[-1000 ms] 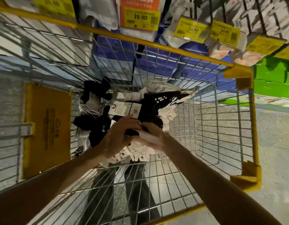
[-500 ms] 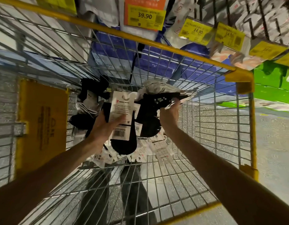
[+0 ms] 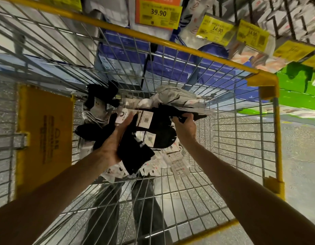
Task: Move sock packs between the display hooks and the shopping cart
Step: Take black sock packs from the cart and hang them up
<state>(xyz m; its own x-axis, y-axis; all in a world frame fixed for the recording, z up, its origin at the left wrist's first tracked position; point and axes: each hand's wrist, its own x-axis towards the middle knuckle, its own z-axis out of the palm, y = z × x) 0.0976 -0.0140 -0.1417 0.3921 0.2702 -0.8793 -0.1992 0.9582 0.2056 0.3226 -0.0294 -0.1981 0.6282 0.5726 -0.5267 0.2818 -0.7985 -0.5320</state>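
A heap of sock packs (image 3: 170,156), black and white with barcode cards, lies at the far end of the wire shopping cart (image 3: 188,48). My left hand (image 3: 114,138) holds a black sock pack (image 3: 135,154) by its white card, fingers stretched along the card; my thumb is hidden behind the pack. My right hand (image 3: 185,126) has its fingers curled over the edge of another black sock pack (image 3: 162,124) on top of the heap. A grey-white pack (image 3: 174,94) lies just behind it. Hanging packs on the display hooks (image 3: 294,15) show at the top right.
A yellow plastic flap (image 3: 45,131) covers the cart's left wall. Yellow price tags (image 3: 216,30) and an orange 39.90 sign (image 3: 158,13) hang above the far rim. Blue boxes (image 3: 179,68) and green boxes (image 3: 298,92) stand on shelves beyond the cart.
My hands have parted. The left one lifted a black pack by its card and now tilts it lower; the right one moved right and took the edge of another black pack.
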